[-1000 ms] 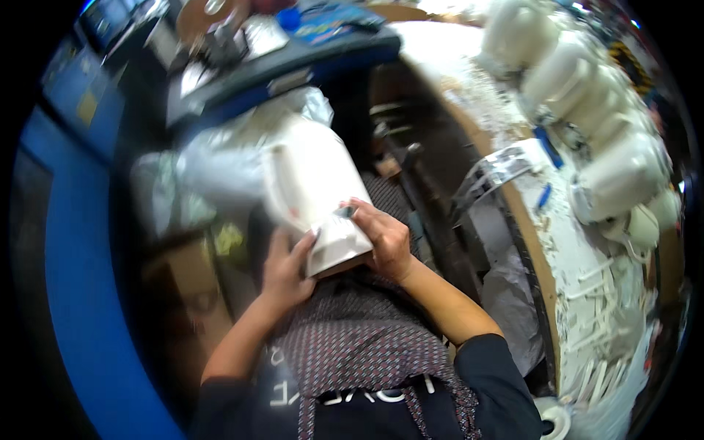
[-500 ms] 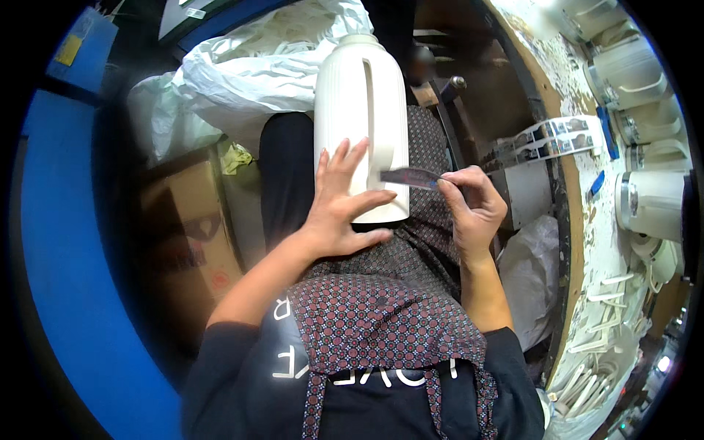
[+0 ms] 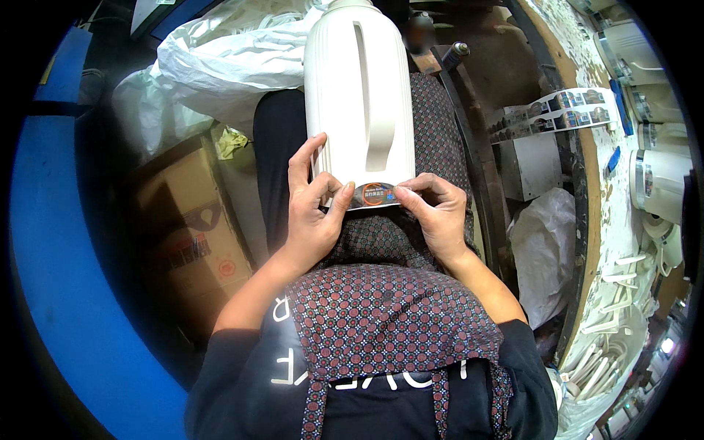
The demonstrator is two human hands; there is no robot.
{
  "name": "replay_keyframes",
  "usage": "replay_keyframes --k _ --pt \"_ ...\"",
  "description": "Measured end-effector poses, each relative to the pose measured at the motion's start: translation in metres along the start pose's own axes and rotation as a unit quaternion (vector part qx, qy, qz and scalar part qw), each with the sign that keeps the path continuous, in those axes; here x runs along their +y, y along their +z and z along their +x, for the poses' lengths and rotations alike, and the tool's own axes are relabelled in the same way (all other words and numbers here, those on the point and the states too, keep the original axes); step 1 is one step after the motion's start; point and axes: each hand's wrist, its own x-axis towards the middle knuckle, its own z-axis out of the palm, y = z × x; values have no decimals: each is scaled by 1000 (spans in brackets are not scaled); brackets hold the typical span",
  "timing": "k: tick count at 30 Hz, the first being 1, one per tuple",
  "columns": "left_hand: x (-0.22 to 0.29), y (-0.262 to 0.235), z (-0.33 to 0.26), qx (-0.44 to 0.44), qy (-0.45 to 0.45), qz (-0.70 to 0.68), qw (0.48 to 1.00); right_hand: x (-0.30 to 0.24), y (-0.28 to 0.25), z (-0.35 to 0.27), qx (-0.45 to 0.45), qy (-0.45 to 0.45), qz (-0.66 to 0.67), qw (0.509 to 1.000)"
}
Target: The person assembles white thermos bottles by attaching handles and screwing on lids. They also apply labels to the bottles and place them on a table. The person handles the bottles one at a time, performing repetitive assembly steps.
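Observation:
A cream-white thermos jug (image 3: pixel 336 95) with a ribbed body and a long side handle (image 3: pixel 372 110) lies across my lap, its neck pointing away from me. Across its near end is a dark, arched sticker (image 3: pixel 375 195) with an orange round mark. My left hand (image 3: pixel 314 209) has thumb and forefinger closed at the sticker's left end, while another finger reaches up along the jug's side. At the sticker's right end, my right hand (image 3: pixel 438 213) pinches the corner between thumb and forefinger. Whether the sticker's whole back touches the jug, I cannot tell.
A strip of similar stickers (image 3: pixel 579 110) hangs over the edge of the worn bench (image 3: pixel 605 242) on the right. White jugs (image 3: pixel 660 180) and a bag of white handles (image 3: pixel 590 374) stand there. At left are a cardboard box (image 3: pixel 198 235), a white plastic bag (image 3: pixel 227 66) and a blue panel (image 3: pixel 59 257).
My right hand has brought the sticker down to the jug's near end. My left hand, earlier spread flat on the jug, has closed at the sticker's other end. The jug appears slightly farther up.

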Motion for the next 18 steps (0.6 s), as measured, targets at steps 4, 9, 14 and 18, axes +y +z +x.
replay_keyframes --k 4,9,14,18 --pt "1 -2 3 -3 2 22 1000 1 -2 2 -9 3 -1 1000" --pt "1 -1 5 -7 -2 56 998 1 0 4 6 13 14 1000" --pt "4 1 7 -7 15 104 994 7 -6 6 4 -4 4 1000" --pt "2 -1 6 -8 21 127 992 7 -3 4 3 -9 -6 1000"
